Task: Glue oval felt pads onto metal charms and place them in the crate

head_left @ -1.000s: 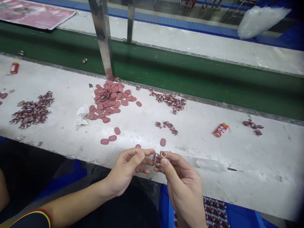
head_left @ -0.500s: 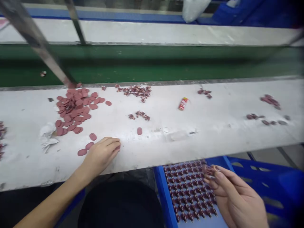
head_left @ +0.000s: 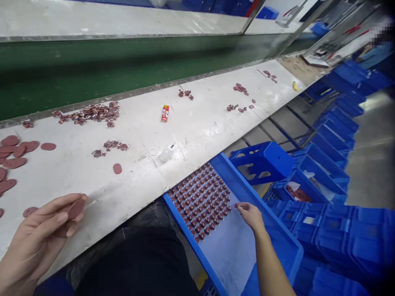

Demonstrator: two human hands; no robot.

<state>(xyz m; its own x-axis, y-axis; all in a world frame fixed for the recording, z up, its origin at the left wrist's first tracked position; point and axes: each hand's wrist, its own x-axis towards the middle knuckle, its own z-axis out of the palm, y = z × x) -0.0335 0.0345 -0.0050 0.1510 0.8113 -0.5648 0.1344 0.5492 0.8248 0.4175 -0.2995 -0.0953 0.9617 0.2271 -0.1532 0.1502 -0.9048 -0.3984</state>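
My left hand (head_left: 43, 232) is raised over the near side of the white table (head_left: 138, 185), its thumb and fingers pinching a flat reddish-brown oval disc (head_left: 76, 209). Another oval disc (head_left: 30, 211) lies on the table just behind that hand. Inside a blue crate (head_left: 298, 248), my right hand (head_left: 250, 216) reaches down with its fingertips closed on a small reddish-brown piece (head_left: 237, 205), mostly covered by the fingers. That piece is beside the right edge of neat rows of similar small pieces (head_left: 200, 201), set out on a pale sheet (head_left: 226, 250).
Loose oval discs (head_left: 15, 162) are spread at the table's left. Small pieces form a heap (head_left: 95, 113). A red packet (head_left: 165, 113) and a small clear bottle (head_left: 167, 153) lie farther right. Stacked blue crates (head_left: 327, 230) stand on the floor at right; a person (head_left: 378, 51) is beyond.
The view has swung right. My left hand has come up off the table and now holds an oval disc. My right hand has lowered its small piece into the crate beside the rows.
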